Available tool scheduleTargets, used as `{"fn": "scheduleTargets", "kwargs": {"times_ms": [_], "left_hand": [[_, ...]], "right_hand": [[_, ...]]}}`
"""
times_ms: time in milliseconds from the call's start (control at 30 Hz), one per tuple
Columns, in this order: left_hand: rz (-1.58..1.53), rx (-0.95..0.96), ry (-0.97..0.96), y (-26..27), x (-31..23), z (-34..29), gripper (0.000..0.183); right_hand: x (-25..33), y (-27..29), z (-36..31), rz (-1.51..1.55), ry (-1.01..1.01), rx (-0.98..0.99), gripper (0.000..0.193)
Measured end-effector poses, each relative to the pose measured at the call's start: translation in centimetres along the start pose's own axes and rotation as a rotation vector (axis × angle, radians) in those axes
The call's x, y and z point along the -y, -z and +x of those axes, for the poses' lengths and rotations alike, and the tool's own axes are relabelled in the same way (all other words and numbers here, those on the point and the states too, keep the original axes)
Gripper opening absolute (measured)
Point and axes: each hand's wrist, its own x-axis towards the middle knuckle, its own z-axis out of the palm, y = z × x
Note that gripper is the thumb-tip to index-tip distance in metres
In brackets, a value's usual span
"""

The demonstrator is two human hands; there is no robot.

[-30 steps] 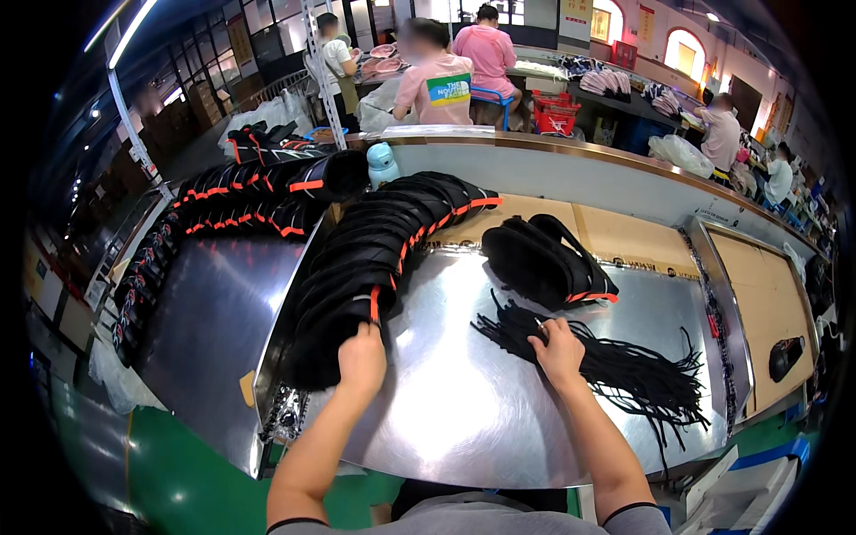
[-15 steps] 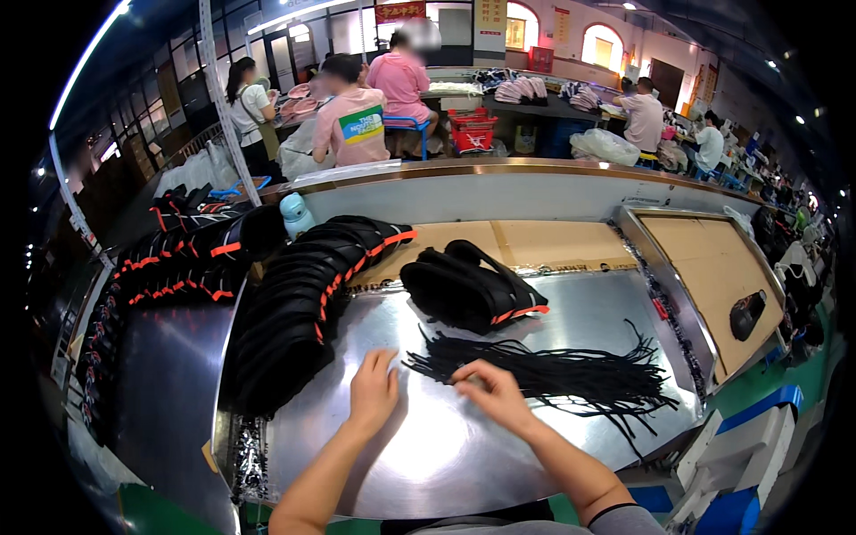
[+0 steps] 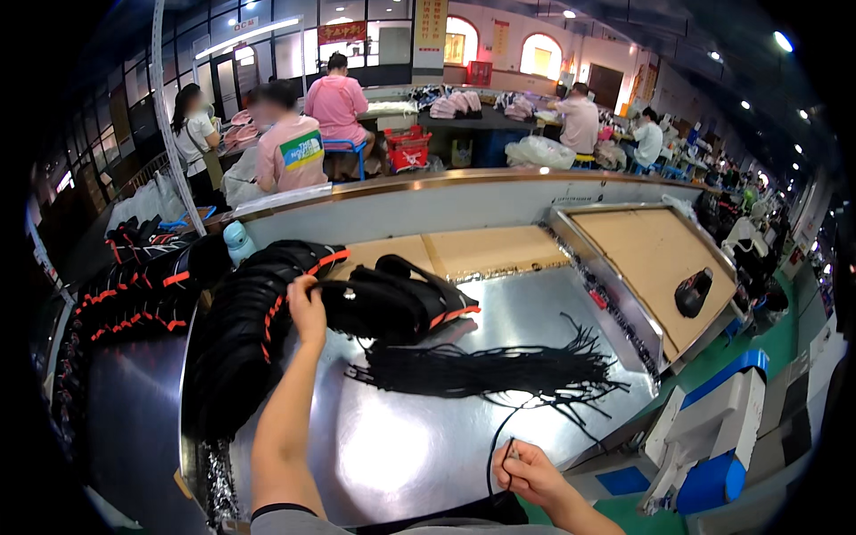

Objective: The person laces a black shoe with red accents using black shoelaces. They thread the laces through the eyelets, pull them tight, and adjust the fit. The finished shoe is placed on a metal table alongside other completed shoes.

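Note:
My left hand (image 3: 306,308) reaches forward and grips the near end of a stack of black shoe uppers with orange edges (image 3: 397,299) on the shiny metal table (image 3: 401,446). My right hand (image 3: 528,473) is drawn back near the table's front edge, pinching one thin black lace (image 3: 493,446) that curves up toward a loose bundle of black laces (image 3: 486,370) lying mid-table. A long curved row of black uppers (image 3: 241,330) lies to the left of my left hand.
More black and orange uppers (image 3: 134,294) fill the table at far left. A tan board in a metal frame (image 3: 655,254) holds a black piece (image 3: 691,292) on the right. A white and blue machine (image 3: 713,437) stands lower right. Several people work at benches behind.
My view has swung right. My left hand moved from the table up to the stack of uppers. My right hand pulled back toward me with a single lace drawn from the bundle.

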Motion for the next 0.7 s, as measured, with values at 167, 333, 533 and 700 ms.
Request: {"fn": "scheduleTargets", "kwargs": {"times_ms": [167, 333, 533, 700], "left_hand": [[-0.156, 0.129, -0.422, 9.8, -16.2, -5.0, 0.027], [0.278, 0.769, -0.513, 12.8, -17.7, -23.1, 0.049], [0.026, 0.827, -0.296, 11.4, -19.8, -25.2, 0.037], [0.291, 0.676, -0.297, 17.0, -17.0, -16.8, 0.015]], "right_hand": [[-1.8, -1.5, 1.0, -0.125, -0.118, -0.011, 0.006], [-2.4, -9.3, 2.4, -0.001, -0.16, 0.506, 0.013], [-2.9, -11.2, 0.9, 0.187, -0.255, 0.978, 0.015], [-5.4, -5.1, 3.1, -0.034, -0.081, 0.172, 0.011]]}}
